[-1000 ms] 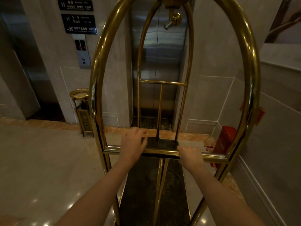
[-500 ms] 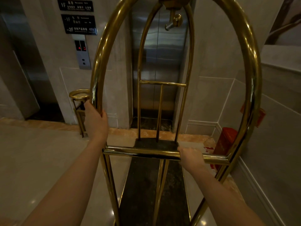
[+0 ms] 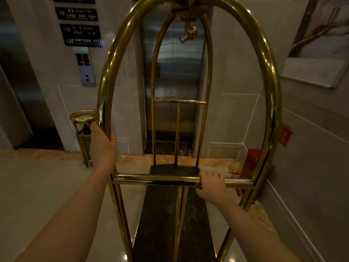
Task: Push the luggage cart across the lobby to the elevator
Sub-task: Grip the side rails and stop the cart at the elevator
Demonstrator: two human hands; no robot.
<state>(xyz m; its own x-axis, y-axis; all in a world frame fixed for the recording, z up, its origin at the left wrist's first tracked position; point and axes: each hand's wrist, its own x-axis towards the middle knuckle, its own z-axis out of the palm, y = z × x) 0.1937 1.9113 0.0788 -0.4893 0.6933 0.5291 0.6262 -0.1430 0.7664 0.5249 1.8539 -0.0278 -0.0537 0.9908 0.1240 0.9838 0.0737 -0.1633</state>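
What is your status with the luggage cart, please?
Left hand on arch upright, right hand on crossbar. Luggage cart faces shut elevator door. Brass ashtray stand close left.

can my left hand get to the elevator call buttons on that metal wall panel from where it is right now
Probably yes. The left hand grips the outside of the brass luggage cart's left upright, on the same side as the silver call button panel. Nothing blocks the path up; only the gold-rimmed ashtray stand sits below it.

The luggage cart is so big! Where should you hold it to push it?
Hold the luggage cart by its horizontal crossbar, coming from behind. It sits level and faces the person, so pushing there likely drives the cart straight. The right hand wraps it; the left hand grips the arch's upright tube, probably for steering.
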